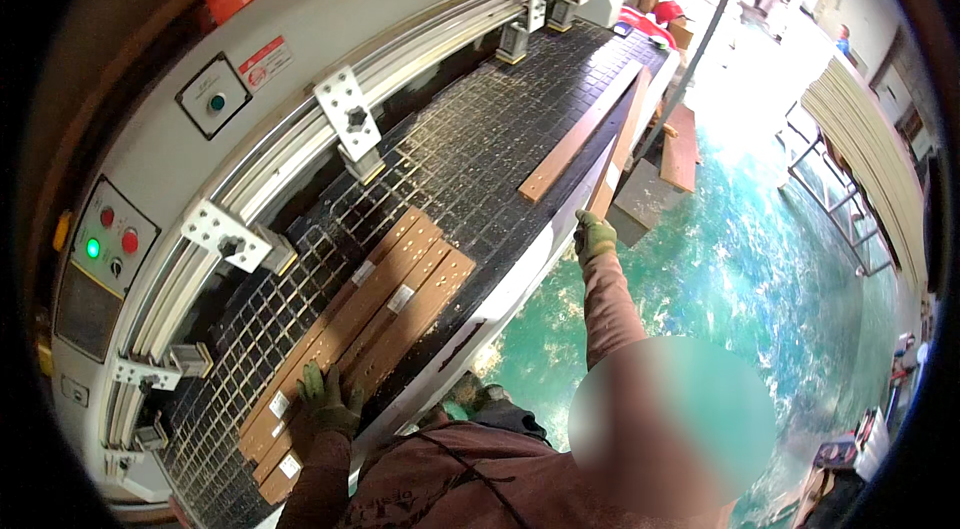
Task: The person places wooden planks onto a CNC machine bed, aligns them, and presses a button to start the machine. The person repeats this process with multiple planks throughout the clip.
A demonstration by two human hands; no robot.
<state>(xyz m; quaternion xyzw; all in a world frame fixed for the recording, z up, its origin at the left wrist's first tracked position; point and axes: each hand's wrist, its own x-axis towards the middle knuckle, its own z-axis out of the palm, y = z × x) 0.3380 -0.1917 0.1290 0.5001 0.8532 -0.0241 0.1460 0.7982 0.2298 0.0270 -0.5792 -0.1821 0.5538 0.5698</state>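
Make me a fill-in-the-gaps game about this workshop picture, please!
1. Both hands wear ____ gloves.
2. The left hand rests on a stack of ____ boards.
3. The right hand grips a long board at the machine table's ____.
4. The workshop floor is painted ____.

Missing words: green; wooden; edge; green

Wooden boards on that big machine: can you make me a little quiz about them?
1. True or false: the left hand in its green glove rests on the stack of brown drilled wooden boards.
2. What does the right hand grip: A) the long brown wooden strip at the bed's edge, B) a red button?
3. What colour is the gridded machine bed?

Key: 1 true; 2 A; 3 black.
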